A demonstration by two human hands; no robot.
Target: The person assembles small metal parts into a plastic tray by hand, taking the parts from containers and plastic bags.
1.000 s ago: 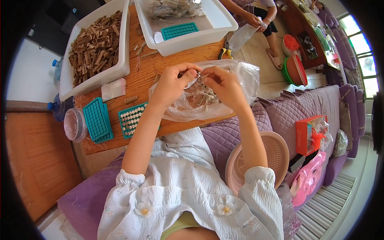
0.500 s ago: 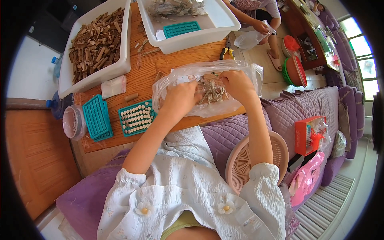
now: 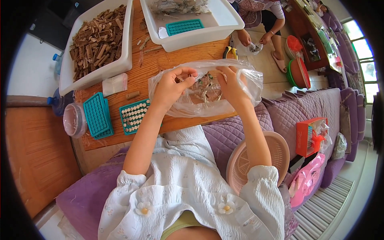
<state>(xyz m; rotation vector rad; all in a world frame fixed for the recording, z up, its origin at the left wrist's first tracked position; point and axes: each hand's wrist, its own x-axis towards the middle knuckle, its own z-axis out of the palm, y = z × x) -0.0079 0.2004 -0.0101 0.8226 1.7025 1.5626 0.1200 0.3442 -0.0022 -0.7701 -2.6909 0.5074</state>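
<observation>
A clear plastic bag (image 3: 208, 111) lies with its mouth spread at the table's near edge. Inside it are thin, tan, twine-like pieces (image 3: 205, 96) with small dark and green bits. My left hand (image 3: 173, 90) is over the bag's left side, its thumb and forefinger curled toward each other; what they hold is too small to make out. At the opposite rim, my right hand (image 3: 234, 90) grips the plastic, its fingertips partly covered by the film. A teal tray (image 3: 135, 116) filled with round, pale pieces sits left of my left forearm.
A white bin (image 3: 127, 60) of brown half-tube pieces stands far left, beside another white bin (image 3: 192, 40) holding a teal tray (image 3: 185, 27). Yellow-black pliers (image 3: 230, 53) lie behind the bag. Stacked teal trays (image 3: 97, 116) rest at left. Another person's hands (image 3: 245, 38) handle a bag beyond the table.
My hands have moved apart from the twine-like pieces, the left one up and leftward. The bag's mouth is wider, showing more of the contents. The other person's hands have shifted.
</observation>
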